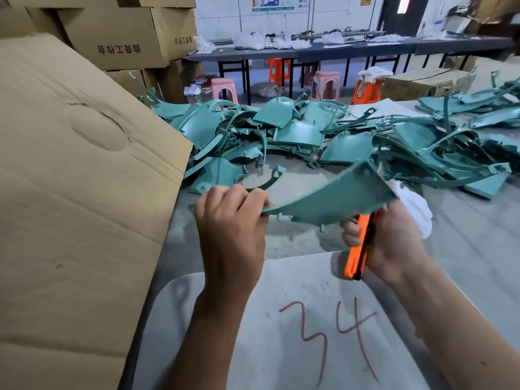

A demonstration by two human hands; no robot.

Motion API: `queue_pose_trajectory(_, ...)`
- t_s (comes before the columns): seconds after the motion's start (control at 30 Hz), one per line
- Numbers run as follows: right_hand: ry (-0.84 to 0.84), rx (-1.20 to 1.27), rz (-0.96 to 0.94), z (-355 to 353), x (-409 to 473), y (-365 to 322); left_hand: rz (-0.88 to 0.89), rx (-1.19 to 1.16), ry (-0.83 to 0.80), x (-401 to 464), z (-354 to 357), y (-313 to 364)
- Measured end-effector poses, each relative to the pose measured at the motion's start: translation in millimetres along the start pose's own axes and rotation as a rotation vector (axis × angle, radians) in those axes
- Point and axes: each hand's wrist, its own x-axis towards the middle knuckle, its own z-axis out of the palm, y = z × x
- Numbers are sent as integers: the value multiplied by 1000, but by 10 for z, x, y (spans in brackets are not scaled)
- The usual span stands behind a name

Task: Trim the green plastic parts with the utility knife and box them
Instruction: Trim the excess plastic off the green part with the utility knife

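Observation:
A curved green plastic panel point(334, 192) is held above the table in the middle of the view. My left hand point(230, 218) pinches its narrow left end between thumb and fingers. My right hand point(391, 237) grips an orange and black utility knife point(358, 249), whose upper end reaches the panel's right edge; the blade itself is hidden behind the panel. A large pile of green plastic parts point(281, 130) lies across the table behind the hands. A big cardboard box flap point(78, 178) stands at my left.
A white cloth point(416, 204) lies just right of the knife hand. A white sheet marked "34" point(323, 327) covers the near table. Stacked cartons point(118, 32) rise at the back left. Pink and orange stools point(326, 83) and a long dark bench stand beyond.

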Motion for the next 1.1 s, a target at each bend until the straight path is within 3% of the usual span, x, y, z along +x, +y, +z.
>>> queue_pose_trajectory(0.13,85,-108,-126,-42,12,-27,-116,88,-175,-21,70,61)
queue_pose_trajectory(0.33,160,-299,-134,-58,-11,91,-89,-104,-254,-71,115,25)
queue_pose_trajectory(0.53,313,74,4,-216,145,-50,-302,-356,-454,-153,132,-480)
queue_pose_trajectory(0.73,330,190,-31,-268,194,-64,-437,-470,-497,-211,157,-722)
queue_pose_trajectory(0.83,318,168,-45,-298,191,-58,-477,-578,-432,-205,132,-731)
queue_pose_trajectory(1.1,328,-280,-285,-154,79,0,-711,-825,85,-64,81,-635)
